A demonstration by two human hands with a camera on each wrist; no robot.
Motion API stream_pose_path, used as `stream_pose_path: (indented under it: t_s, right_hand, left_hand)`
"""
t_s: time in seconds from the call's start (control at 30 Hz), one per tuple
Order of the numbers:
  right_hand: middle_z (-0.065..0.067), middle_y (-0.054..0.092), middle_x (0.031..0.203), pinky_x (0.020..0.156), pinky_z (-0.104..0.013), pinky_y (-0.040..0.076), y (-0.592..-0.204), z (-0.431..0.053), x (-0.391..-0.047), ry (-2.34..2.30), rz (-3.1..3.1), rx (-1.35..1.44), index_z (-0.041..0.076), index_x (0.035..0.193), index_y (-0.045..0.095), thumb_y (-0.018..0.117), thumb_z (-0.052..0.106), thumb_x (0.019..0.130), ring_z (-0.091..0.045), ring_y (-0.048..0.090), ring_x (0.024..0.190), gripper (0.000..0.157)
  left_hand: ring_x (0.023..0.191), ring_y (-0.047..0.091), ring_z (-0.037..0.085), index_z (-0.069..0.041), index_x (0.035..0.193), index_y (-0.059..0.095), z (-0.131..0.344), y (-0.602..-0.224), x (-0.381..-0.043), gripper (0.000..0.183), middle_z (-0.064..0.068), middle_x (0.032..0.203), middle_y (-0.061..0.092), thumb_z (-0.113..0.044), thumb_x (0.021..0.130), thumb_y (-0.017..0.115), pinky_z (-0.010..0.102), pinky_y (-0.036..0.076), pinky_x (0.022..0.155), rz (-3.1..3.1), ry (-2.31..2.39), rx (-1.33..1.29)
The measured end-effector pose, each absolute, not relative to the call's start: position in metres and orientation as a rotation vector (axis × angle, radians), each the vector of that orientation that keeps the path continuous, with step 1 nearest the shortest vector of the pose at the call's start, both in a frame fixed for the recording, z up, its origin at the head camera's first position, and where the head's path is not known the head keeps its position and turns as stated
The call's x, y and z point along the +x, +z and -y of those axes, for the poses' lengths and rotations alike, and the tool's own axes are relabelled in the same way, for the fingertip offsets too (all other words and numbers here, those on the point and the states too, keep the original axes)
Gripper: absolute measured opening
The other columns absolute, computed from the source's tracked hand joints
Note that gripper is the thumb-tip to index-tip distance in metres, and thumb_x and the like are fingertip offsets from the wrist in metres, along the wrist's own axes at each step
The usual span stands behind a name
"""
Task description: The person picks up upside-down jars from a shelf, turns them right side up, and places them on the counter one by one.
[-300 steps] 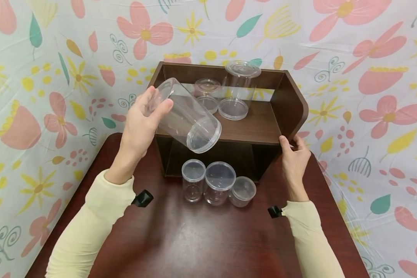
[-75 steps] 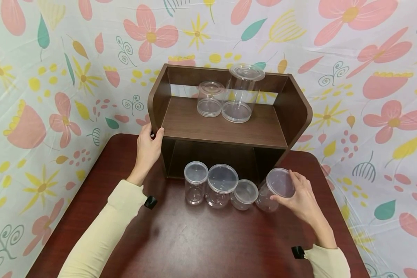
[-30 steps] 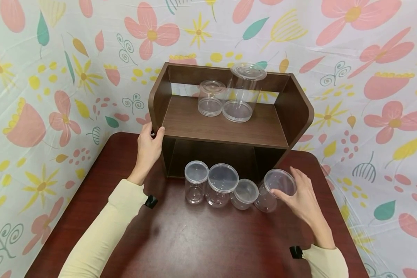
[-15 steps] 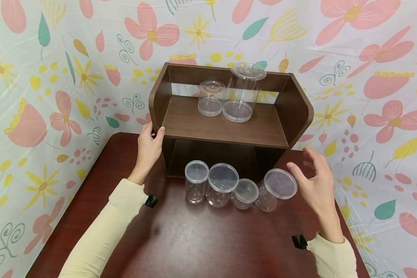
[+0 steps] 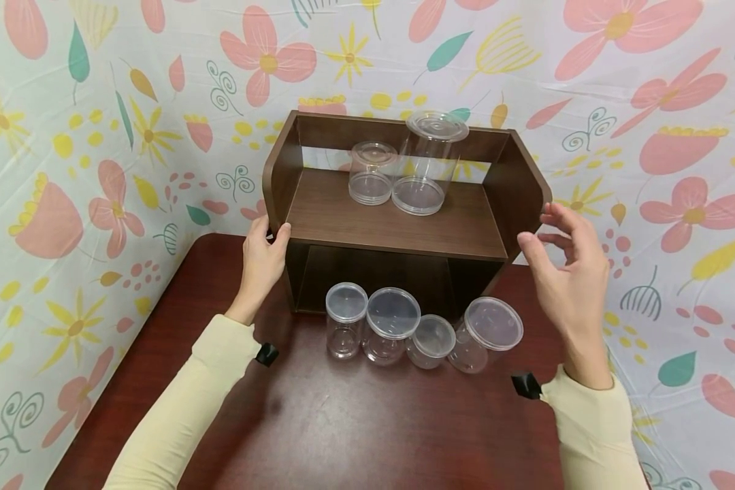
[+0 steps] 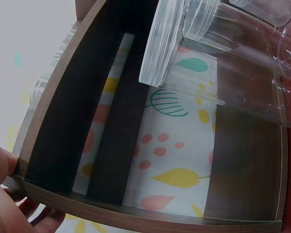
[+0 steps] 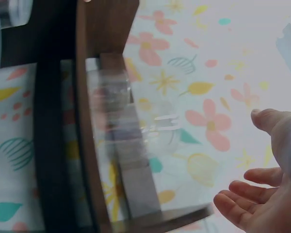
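Four lidded jars (image 5: 404,327) stand in a row on the table (image 5: 355,422) and two remain on the shelf (image 5: 398,221), whose left edge the left hand (image 5: 263,262) grips while the right hand (image 5: 566,279) hovers empty, fingers loosely spread.

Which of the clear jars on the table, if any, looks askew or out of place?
The rightmost jar in the row on the table stands out: it leans, its lid tipped toward the right, while the other three jars stand upright. The right hand hovers apart from it, holding nothing. Nothing is spilled or broken.
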State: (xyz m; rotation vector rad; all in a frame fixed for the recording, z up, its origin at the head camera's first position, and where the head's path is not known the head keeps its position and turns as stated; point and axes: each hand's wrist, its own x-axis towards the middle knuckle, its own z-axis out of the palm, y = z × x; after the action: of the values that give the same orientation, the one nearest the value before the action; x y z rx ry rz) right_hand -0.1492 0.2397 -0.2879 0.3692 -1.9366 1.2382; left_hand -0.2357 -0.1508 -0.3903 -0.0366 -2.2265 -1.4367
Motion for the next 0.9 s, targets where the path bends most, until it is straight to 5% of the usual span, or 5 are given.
stream_pose_path:
  t_s: [0.13, 0.9]
  right_hand:
    - [-0.009, 0.064, 0.126, 0.095, -0.023, 0.050, -0.276, -0.232, -0.158, 1.250, 1.931, 0.359, -0.004, 0.132, 0.064, 0.072, 0.001, 0.092, -0.021, 0.061, 0.114, 0.041]
    - [-0.011, 0.059, 0.141, 0.102, -0.030, 0.048, -0.257, -0.216, -0.253, 1.269, 2.225, 0.260, 0.006, 0.146, 0.056, 0.071, 0.037, 0.096, -0.021, 0.057, 0.126, 0.061]
  left_hand:
    - [0.126, 0.054, 0.036, 0.002, 0.131, 0.063, 0.151, -0.390, -0.235, 0.034, 0.022, 0.132, 0.058, -0.018, 0.104, 0.060, 0.051, 0.043, 0.106, 2.224, -1.441, -0.035]
    - [0.125, 0.054, 0.036, 0.002, 0.134, 0.063, 0.151, -0.392, -0.236, 0.036, 0.023, 0.130, 0.058, -0.019, 0.105, 0.060, 0.051, 0.046, 0.106, 2.201, -1.466, -0.054]
